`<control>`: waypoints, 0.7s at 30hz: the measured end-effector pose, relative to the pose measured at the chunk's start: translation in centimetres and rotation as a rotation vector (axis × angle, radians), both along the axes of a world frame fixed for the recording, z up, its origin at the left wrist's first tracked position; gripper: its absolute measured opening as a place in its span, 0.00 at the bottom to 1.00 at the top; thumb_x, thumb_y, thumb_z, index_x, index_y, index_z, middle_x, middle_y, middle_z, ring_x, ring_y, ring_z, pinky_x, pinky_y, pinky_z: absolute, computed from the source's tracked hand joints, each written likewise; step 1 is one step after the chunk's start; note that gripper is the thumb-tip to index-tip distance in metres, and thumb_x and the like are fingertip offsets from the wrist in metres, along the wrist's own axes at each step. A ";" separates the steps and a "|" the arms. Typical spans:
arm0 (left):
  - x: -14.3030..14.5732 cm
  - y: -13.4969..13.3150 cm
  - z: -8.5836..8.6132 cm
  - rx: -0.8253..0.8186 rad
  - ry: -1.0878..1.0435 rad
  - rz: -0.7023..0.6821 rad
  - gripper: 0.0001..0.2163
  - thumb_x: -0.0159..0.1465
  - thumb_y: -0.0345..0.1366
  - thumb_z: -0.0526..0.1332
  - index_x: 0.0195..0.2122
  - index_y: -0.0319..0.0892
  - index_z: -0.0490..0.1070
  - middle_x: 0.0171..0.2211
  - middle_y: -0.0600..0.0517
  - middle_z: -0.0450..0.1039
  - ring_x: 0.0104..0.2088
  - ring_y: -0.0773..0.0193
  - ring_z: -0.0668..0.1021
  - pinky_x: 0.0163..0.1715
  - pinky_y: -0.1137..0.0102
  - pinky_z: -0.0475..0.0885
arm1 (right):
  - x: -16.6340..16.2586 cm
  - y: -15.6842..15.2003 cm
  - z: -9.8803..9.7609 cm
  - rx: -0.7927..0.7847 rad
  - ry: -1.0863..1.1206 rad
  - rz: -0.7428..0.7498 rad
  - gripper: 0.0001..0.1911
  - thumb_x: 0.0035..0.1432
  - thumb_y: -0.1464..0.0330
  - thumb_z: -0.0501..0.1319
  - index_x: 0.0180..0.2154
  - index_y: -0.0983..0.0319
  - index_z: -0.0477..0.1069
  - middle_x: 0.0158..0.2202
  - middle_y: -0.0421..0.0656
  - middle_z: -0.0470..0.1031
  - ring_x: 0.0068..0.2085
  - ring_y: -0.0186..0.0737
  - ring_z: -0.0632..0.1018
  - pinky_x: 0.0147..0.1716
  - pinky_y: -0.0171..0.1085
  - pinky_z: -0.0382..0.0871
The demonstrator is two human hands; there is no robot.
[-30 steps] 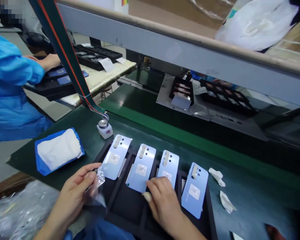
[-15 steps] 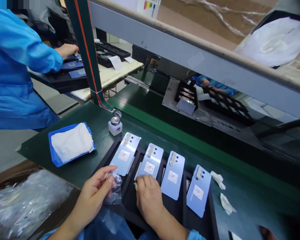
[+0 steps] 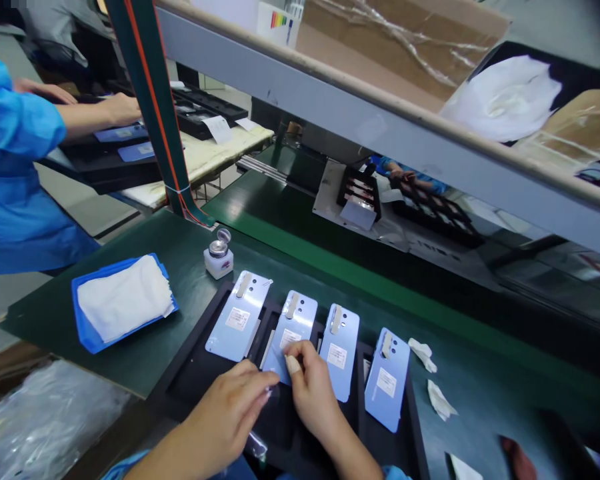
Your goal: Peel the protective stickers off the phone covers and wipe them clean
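Observation:
Several light-blue phone back covers stand propped in a black tray (image 3: 190, 373). My right hand (image 3: 310, 390) rests on the lower edge of the second cover (image 3: 290, 333), fingers curled and pinching at it. My left hand (image 3: 230, 417) is beside it, fingers together, touching the same cover's lower corner; a bit of clear film (image 3: 257, 443) hangs below this hand. The first cover (image 3: 237, 317), third cover (image 3: 339, 350) and fourth cover (image 3: 387, 377) lie untouched.
A small white bottle (image 3: 219, 257) and a blue tray with white cloth (image 3: 123, 300) sit to the left. Crumpled white scraps (image 3: 433, 380) lie right of the tray. A green belt (image 3: 380, 280) runs behind. A person in blue (image 3: 15, 167) works at the left.
My left hand moved right from beside the first cover to meet my right hand at the second cover. The clear film now hangs under the left hand.

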State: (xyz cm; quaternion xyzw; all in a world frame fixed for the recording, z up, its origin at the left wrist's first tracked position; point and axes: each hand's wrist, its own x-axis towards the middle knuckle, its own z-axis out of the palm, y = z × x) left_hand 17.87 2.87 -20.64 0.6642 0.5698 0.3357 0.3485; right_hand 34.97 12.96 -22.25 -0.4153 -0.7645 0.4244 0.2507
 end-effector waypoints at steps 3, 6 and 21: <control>1.6 2.4 -0.1 -0.067 0.224 -0.123 0.14 0.65 0.24 0.48 0.44 0.42 0.71 0.36 0.47 0.71 0.38 0.58 0.74 0.38 0.68 0.70 | 0.3 1.0 -0.3 -0.082 0.124 0.003 0.09 0.66 0.63 0.54 0.34 0.60 0.64 0.34 0.42 0.74 0.35 0.37 0.74 0.37 0.37 0.69; 2.6 4.0 -0.3 -0.137 0.349 -0.106 0.14 0.63 0.21 0.48 0.39 0.41 0.71 0.33 0.47 0.69 0.35 0.57 0.74 0.35 0.68 0.69 | 1.8 4.1 0.5 -0.218 0.366 -0.137 0.12 0.61 0.58 0.60 0.33 0.60 0.64 0.34 0.44 0.77 0.34 0.38 0.78 0.36 0.39 0.73; 2.5 3.4 -1.9 -0.077 -0.061 0.080 0.19 0.69 0.34 0.46 0.61 0.44 0.59 0.34 0.49 0.70 0.33 0.59 0.75 0.39 0.65 0.69 | 5.8 4.6 9.2 0.382 0.386 -0.328 0.04 0.65 0.65 0.57 0.38 0.59 0.65 0.52 0.52 0.75 0.55 0.49 0.75 0.57 0.57 0.65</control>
